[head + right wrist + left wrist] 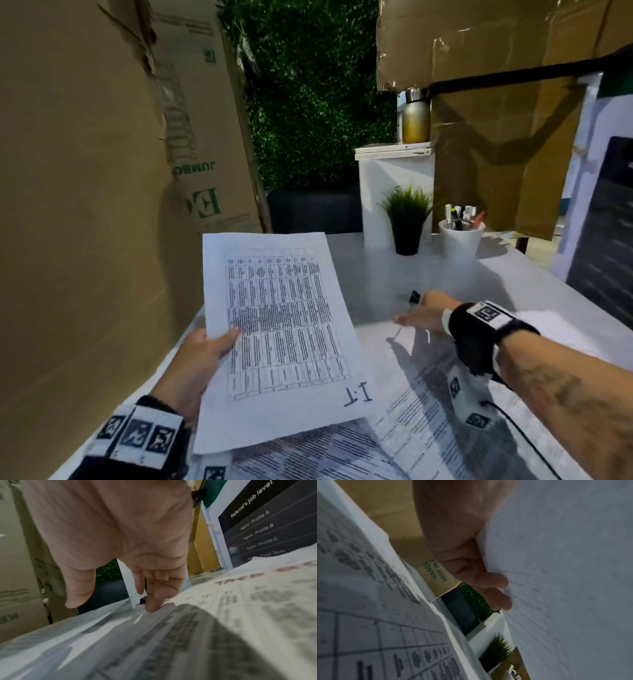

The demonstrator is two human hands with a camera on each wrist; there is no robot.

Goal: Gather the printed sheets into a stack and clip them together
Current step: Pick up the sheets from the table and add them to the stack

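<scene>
My left hand (202, 356) pinches a printed sheet (277, 329) with a table on it, lifted above the white table; the thumb lies on top, the fingers (494, 582) underneath. More printed sheets (421, 404) lie spread on the table below and to the right. My right hand (424, 313) is stretched out flat over the far edge of those sheets, fingertips (150, 607) touching the paper (223, 615). A black binder clip (413, 296) lies on the table just beyond that hand, also seen past the fingers as the clip (142, 599).
A large cardboard box (102, 171) stands along the left. At the back of the table (370, 274) are a small potted plant (407, 219), a white pen cup (460, 238) and a white stand with a metal bottle (415, 116). A dark signboard (603, 240) stands at the right.
</scene>
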